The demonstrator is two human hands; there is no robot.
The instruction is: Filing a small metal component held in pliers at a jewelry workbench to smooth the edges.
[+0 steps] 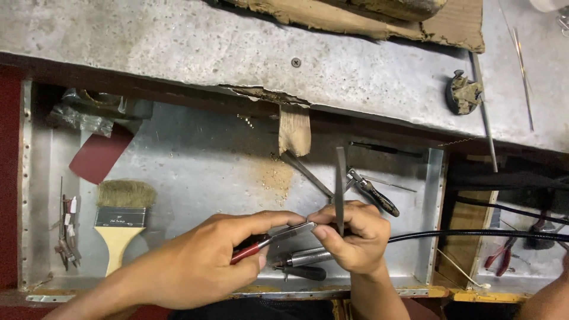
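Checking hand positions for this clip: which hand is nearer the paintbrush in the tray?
Left. The left hand is just right of the paintbrush, holding red-handled pliers; the right hand lies farther right.

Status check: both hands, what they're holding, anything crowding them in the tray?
Left hand shut on red-handled pliers. Right hand shut on upright flat file, at plier tips. Loose tools directly beneath; paintbrush well left.

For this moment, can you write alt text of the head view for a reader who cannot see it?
Over a metal bench tray, a person's left hand grips red-handled pliers whose tip meets the right hand, which pinches a flat grey file upright. A paintbrush lies at left, other pliers and a black cable at right.
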